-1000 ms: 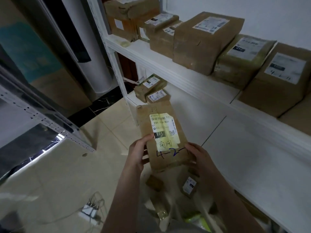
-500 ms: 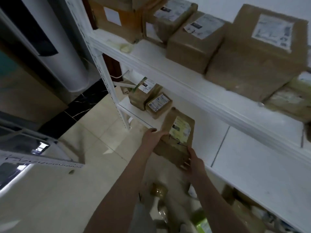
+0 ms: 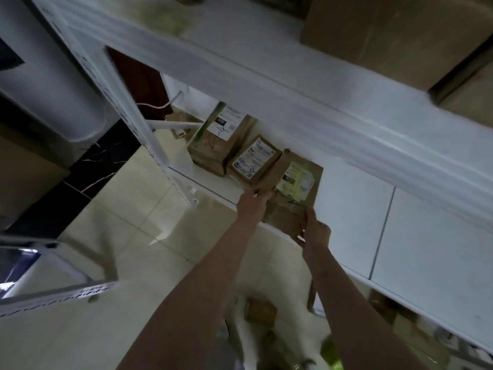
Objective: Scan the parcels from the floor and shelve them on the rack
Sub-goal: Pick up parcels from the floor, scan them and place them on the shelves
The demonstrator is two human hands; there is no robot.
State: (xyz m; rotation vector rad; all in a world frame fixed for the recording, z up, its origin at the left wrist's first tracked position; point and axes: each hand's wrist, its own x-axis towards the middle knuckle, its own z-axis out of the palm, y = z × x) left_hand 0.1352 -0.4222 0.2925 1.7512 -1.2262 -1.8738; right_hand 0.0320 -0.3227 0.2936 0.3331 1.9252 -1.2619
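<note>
White rack (image 3: 293, 108), lower shelf (image 3: 416, 236): both arms reach forward and down to it. Brown parcel (image 3: 292, 198) tilted at shelf's front edge, just beside a smaller labelled box (image 3: 253, 162). Left grip (image 3: 250, 205) curled round parcel's left edge, right grip (image 3: 316, 232) clamps its near right corner, thumb up

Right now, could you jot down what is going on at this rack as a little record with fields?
held item: brown parcel with a yellowish label
left hand: grips the parcel's left edge
right hand: grips its near corner
place: at the front of the lower shelf; whether it rests there is unclear
neighbours: small parcel close on its left, bigger parcel beyond that
upper shelf: carries large boxes
picture: blurred
</note>
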